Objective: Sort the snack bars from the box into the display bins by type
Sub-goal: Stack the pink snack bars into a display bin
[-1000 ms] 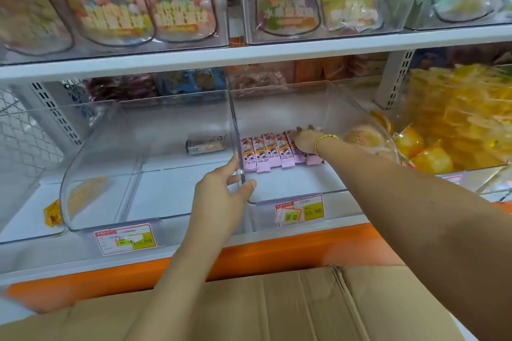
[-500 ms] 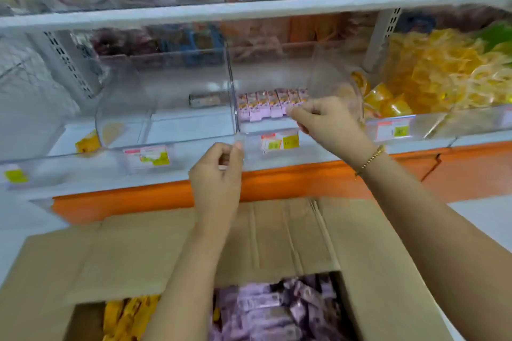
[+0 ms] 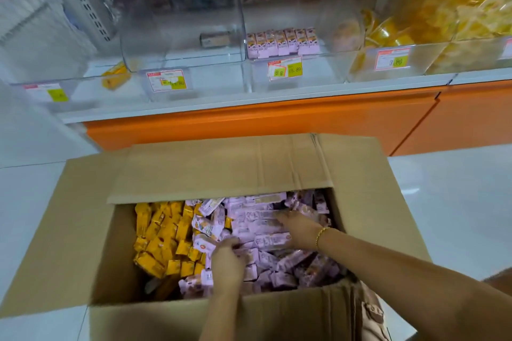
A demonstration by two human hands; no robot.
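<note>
An open cardboard box [image 3: 91, 230] stands on the floor below the shelf. It holds several yellow snack bars [image 3: 163, 238] on its left side and a heap of pink snack bars [image 3: 260, 220] on its right. My left hand [image 3: 227, 260] is down in the box, fingers curled into the pink bars. My right hand [image 3: 300, 225] lies further right on the pink heap with its fingers stretched out over the wrappers. On the shelf, a clear middle bin [image 3: 293, 75] holds a neat row of pink bars [image 3: 282, 41].
A clear bin [image 3: 182, 22] left of the middle one holds a single dark bar [image 3: 214, 39]. A yellow bar [image 3: 115, 79] lies in the far-left bin. Yellow wrapped sweets [image 3: 443, 8] fill the right bins. The orange shelf base [image 3: 277, 119] sits behind the box's raised rear flap.
Both hands left the shelf bins and dropped into the box. My view tilted down from the shelf to the open box.
</note>
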